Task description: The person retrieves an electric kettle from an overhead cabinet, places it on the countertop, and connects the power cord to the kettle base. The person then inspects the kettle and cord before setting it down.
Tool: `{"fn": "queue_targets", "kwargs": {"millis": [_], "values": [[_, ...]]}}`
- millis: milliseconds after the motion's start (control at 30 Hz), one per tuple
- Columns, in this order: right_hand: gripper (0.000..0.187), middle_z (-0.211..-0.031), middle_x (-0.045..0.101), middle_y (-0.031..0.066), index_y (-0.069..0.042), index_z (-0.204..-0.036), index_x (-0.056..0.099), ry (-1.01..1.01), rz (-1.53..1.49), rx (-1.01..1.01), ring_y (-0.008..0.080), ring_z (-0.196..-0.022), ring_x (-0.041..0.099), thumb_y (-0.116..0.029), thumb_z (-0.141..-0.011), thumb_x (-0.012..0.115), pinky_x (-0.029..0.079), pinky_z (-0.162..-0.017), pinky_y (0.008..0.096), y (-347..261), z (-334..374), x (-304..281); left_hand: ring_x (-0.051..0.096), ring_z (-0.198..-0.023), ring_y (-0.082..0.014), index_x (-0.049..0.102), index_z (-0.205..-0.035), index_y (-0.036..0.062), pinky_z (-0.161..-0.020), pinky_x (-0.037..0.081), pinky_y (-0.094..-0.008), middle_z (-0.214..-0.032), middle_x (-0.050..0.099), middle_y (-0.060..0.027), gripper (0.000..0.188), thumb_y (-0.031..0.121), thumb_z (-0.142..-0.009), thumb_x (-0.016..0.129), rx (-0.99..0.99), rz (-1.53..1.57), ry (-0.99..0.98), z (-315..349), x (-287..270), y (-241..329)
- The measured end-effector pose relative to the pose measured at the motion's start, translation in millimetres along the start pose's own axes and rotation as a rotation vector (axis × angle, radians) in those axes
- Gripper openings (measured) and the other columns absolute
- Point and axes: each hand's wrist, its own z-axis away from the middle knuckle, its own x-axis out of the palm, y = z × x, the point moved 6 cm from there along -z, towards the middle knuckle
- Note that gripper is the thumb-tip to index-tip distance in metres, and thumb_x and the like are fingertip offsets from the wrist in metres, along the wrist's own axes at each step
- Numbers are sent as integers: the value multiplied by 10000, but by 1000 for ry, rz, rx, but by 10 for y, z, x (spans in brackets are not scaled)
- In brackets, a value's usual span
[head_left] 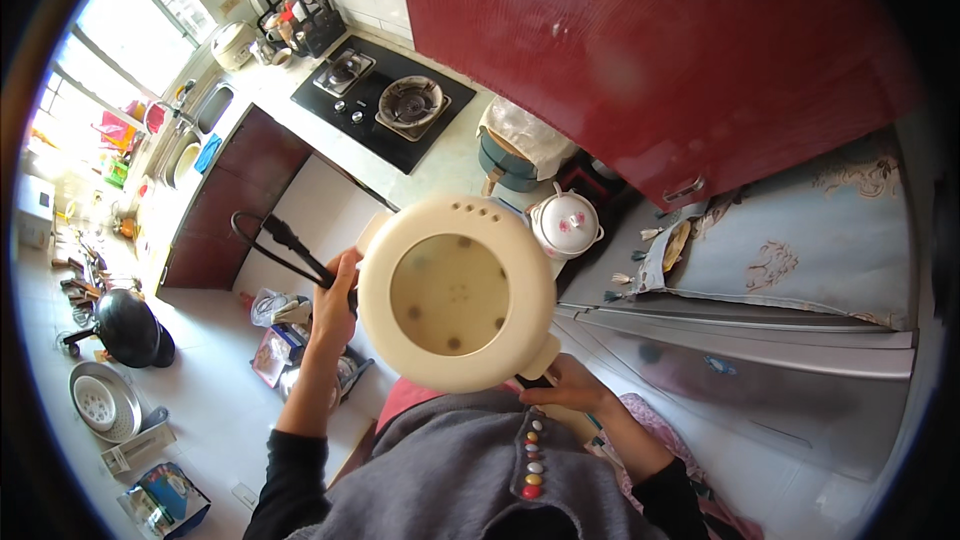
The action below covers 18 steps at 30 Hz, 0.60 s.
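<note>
Pale countertop (455, 152) beneath black gas hob (374, 90), rice cooker (233, 46) and flowered pot (567, 224).

- black gas cooktop (365, 102) sitting pretty on the counter, basically, with a white rice cooker (233, 45) hanging out near the bright window (120, 20)
- white lidded pot (568, 225) is showing off pink flowers, and a pale cloth (530, 135) is draping over a teal pot (505, 168) just beside it
- blue patterned cloth (800, 230) is covering the grey fridge (740, 390)
- red cabinet door (620, 50) is shining up top
- black wok (128, 325) is keeping a metal colander (128, 420) company on the left
</note>
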Motion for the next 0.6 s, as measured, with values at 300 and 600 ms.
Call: {"fn": "queue_targets", "kwargs": {"millis": [300,600], "values": [[723,-1231,644,109,-45,-1368,549,-179,107,157,191,-1136,590,-282,-755,850,440,-1023,329,313,-345,139,636,-849,-86,648,-1188,-15,-741,504,-218,-991,693,-30,305,231,-1053,527,-160,-69,50,322,-586,-508],[764,-1262,637,114,-17,-1382,526,-274,80,211,203,-1170,573,-297,-748,848,427,-1038,328,402,-445,74,616,-803,-67,640,-1191,-19,-702,505,-225,-945,676,-15,297,214,-1064,505,-113,-37,87,453,-562,-577]]}}
